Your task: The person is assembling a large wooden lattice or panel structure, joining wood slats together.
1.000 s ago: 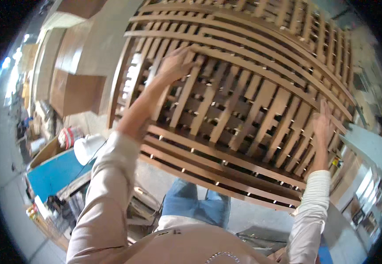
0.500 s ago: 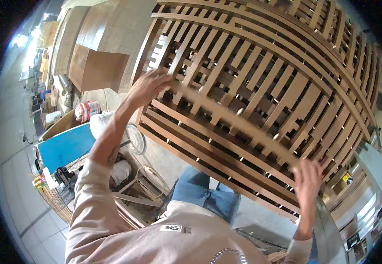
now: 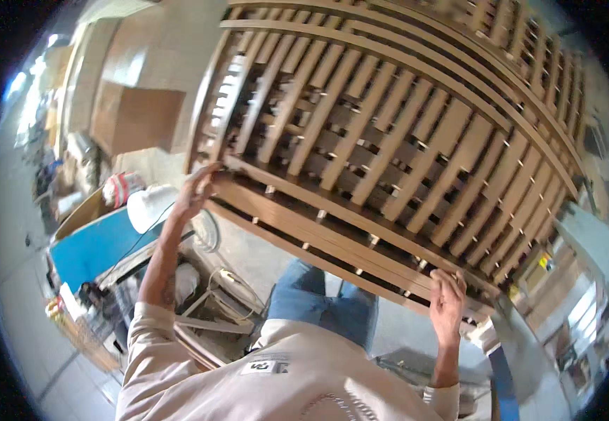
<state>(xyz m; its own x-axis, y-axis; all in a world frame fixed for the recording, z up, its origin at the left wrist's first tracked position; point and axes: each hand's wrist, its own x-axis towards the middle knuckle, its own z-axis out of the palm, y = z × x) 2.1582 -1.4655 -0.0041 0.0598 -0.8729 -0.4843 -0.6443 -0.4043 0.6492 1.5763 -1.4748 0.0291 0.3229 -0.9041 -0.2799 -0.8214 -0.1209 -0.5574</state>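
A long brown wooden slat [image 3: 332,239] lies along the near side of a stack of slatted wooden frames [image 3: 360,151], between two other long rails. At its left end my left hand [image 3: 200,191] has its fingers closed over the wood. My right hand [image 3: 447,298] is at the other end, fingers bent and pinched on the slat, partly hiding its tip. Small pale spacers [image 3: 374,240] show in the gaps between the near rails. Short crosswise slats fill the frames beyond.
Left of the stack stand a brown box [image 3: 139,118], a white bucket [image 3: 151,208], a red-and-white tub [image 3: 123,189] and a blue panel [image 3: 108,238]. A pale frame and coiled cord lie below these. Another slatted stack [image 3: 529,52] rises at far right, beside a grey-blue surface [image 3: 596,242].
Both hands have come nearer to me with the slat, from over the crosswise slats down onto the near rails. The view has shifted slightly.
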